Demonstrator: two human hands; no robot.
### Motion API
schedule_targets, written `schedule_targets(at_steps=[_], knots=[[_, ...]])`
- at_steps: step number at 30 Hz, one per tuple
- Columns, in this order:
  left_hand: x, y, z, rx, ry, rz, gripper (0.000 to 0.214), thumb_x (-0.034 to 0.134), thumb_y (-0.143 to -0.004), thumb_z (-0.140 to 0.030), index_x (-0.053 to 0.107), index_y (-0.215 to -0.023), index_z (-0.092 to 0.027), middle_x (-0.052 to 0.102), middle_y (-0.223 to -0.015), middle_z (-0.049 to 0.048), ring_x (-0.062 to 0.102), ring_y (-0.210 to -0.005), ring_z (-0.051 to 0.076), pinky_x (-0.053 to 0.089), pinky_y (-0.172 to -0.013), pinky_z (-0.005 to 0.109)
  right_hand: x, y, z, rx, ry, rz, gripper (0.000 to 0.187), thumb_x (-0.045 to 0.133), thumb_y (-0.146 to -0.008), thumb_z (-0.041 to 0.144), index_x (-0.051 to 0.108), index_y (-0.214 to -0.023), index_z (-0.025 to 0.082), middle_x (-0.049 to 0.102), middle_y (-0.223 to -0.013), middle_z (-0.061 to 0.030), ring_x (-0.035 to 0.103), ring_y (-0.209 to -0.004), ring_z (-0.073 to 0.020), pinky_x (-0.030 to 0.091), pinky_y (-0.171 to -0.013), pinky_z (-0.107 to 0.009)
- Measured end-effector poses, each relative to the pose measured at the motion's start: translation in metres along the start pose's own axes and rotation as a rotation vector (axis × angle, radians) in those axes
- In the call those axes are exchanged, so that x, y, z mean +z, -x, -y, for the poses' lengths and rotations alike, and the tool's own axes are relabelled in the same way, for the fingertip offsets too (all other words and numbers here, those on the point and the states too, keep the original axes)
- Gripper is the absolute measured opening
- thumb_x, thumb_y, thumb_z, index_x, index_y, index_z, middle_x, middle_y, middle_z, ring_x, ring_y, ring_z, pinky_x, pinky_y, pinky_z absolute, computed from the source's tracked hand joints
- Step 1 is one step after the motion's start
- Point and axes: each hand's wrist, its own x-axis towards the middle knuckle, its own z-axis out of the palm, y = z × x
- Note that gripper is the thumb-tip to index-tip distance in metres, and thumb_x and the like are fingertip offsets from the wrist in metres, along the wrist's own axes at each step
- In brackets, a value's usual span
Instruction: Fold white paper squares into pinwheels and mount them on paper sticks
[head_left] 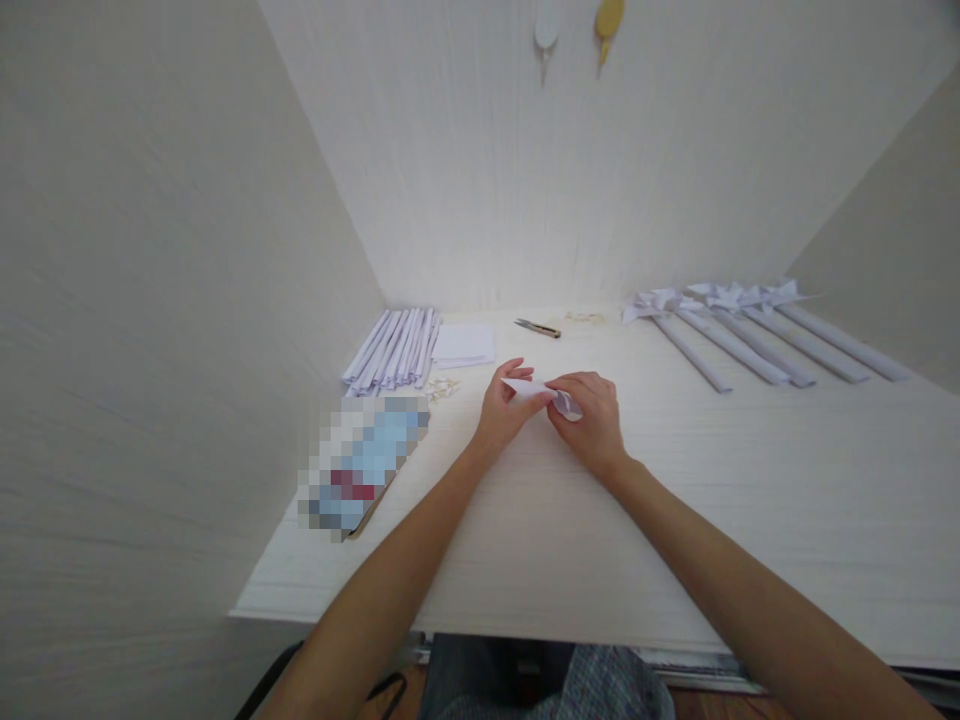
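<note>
A small white piece of folded paper (568, 405) is held between both hands, just above the middle of the table. My left hand (504, 408) pinches its left part, thumb on the near side and some fingers spread behind. My right hand (592, 415) is closed round the right end, where the paper looks bent into a loop. Part of the paper is hidden by the fingers. Behind the hands lie dark-bladed thread snips (538, 327). A stack of white paper squares (465, 345) sits beyond my left hand.
Several rolled paper sticks (396, 350) are piled at the back left, with small pale bits (442, 388) before them. A blurred phone-like device (367, 470) lies at left. Several paper tubes with folded pinwheel-like tops (772, 345) lie at back right. White walls (480, 200) enclose the table.
</note>
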Motion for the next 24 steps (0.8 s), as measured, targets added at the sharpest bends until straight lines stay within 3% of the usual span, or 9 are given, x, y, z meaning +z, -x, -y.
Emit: schedule_targets(at_steps=[3,9,12,17,21,24], knots=[[-0.001,-0.001,0.0,0.059,0.038,-0.063,0.048,0.072,-0.053,-0.029,0.052,-0.096,-0.018,0.058,-0.093,0.0043,0.053,-0.086,0.013,0.038,-0.083,0.027,0.001,0.0,-0.001,0.038,0.028,-0.074,0.011,0.055,-0.072,0.018,0.059,-0.082,0.02,0.064,-0.08,-0.004,0.055,-0.08,-0.0192,0.035,-0.073,-0.034],[-0.01,-0.006,0.002,0.142,-0.061,-0.379,0.014,0.06,-0.066,-0.028,0.053,-0.069,-0.015,0.054,-0.065,-0.0014,0.051,-0.064,0.009,0.04,-0.064,0.022,0.003,-0.001,-0.004,0.094,0.013,-0.131,0.009,0.054,-0.071,0.019,0.059,-0.078,0.02,0.064,-0.076,-0.0033,0.054,-0.075,-0.0191,0.037,-0.068,-0.032],[-0.013,-0.009,0.003,0.134,-0.153,-0.447,0.014,0.054,-0.069,-0.025,0.051,-0.06,-0.015,0.051,-0.056,-0.0026,0.049,-0.055,0.009,0.038,-0.058,0.021,0.005,-0.001,-0.006,0.078,0.008,-0.139,0.009,0.054,-0.071,0.02,0.059,-0.078,0.019,0.064,-0.076,-0.0032,0.054,-0.075,-0.0187,0.038,-0.068,-0.032],[-0.012,-0.023,0.002,0.131,-0.375,-0.477,0.016,0.048,-0.072,-0.022,0.047,-0.057,-0.016,0.051,-0.054,-0.0025,0.051,-0.055,0.009,0.04,-0.057,0.02,0.006,-0.001,-0.005,0.103,-0.001,-0.148,0.01,0.053,-0.071,0.018,0.059,-0.078,0.019,0.064,-0.077,-0.0037,0.054,-0.076,-0.0187,0.037,-0.069,-0.032],[-0.015,-0.051,-0.006,0.124,-0.653,-0.439,0.017,0.043,-0.075,-0.023,0.046,-0.06,-0.016,0.054,-0.057,-0.001,0.054,-0.056,0.009,0.042,-0.058,0.02,0.005,-0.001,-0.005,0.131,-0.032,-0.124,0.01,0.053,-0.071,0.019,0.06,-0.078,0.019,0.064,-0.077,-0.0034,0.054,-0.076,-0.0183,0.037,-0.069,-0.032],[-0.029,-0.077,-0.017,0.119,-0.804,-0.408,0.016,0.047,-0.072,-0.023,0.047,-0.058,-0.016,0.055,-0.057,-0.0007,0.054,-0.058,0.01,0.042,-0.059,0.021,0.005,-0.002,-0.007,0.145,-0.057,-0.113,0.01,0.053,-0.071,0.019,0.061,-0.077,0.019,0.064,-0.076,-0.0032,0.054,-0.076,-0.0181,0.036,-0.069,-0.032]])
